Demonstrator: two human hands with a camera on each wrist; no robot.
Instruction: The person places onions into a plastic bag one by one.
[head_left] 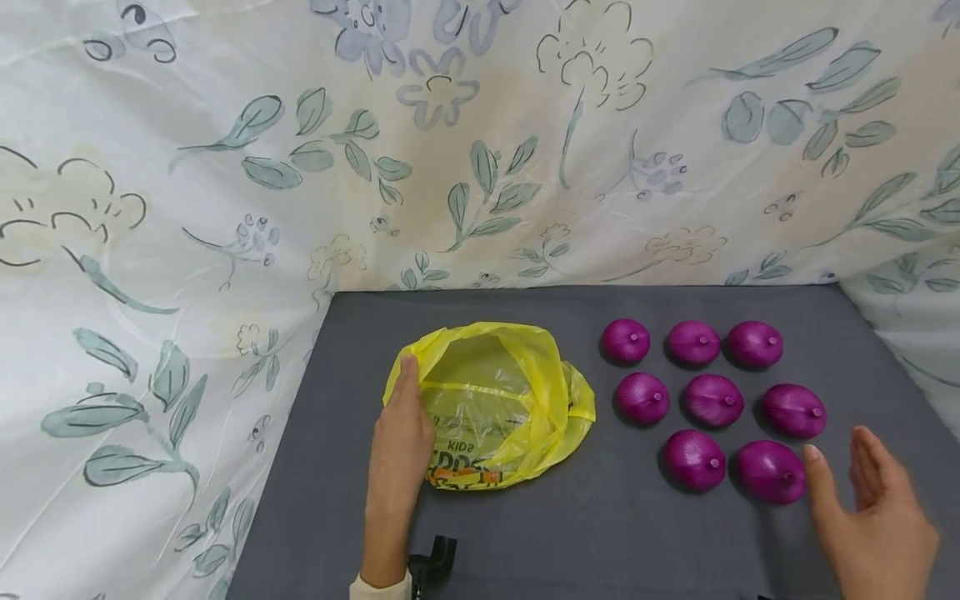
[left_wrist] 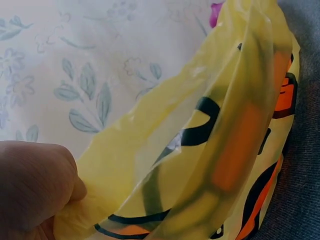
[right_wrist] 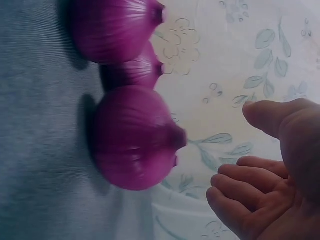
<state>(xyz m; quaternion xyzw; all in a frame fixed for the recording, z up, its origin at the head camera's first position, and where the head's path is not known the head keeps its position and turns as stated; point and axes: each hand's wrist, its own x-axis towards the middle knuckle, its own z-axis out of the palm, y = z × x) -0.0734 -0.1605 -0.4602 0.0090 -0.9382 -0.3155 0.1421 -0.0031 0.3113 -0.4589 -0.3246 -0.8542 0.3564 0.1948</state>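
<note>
A yellow plastic bag [head_left: 558,408] with dark and orange print lies on the grey surface, its mouth facing up toward the head camera. My left hand [head_left: 402,442] pinches the bag's left rim; the left wrist view shows the thumb and fingers on the thin yellow film [left_wrist: 115,170]. Several purple onions stand in rows to the right of the bag. Beside the front right onion [head_left: 772,472] my right hand [head_left: 873,508] hovers with thumb and fingers spread apart. In the right wrist view that hand [right_wrist: 265,185] holds nothing and faces the nearest onion [right_wrist: 134,137].
A floral cloth [head_left: 480,167] hangs behind the grey surface [head_left: 562,542] and along its left and right sides. A black strap piece [head_left: 435,560] shows at the left wrist. Bare grey surface separates the bag from the onions.
</note>
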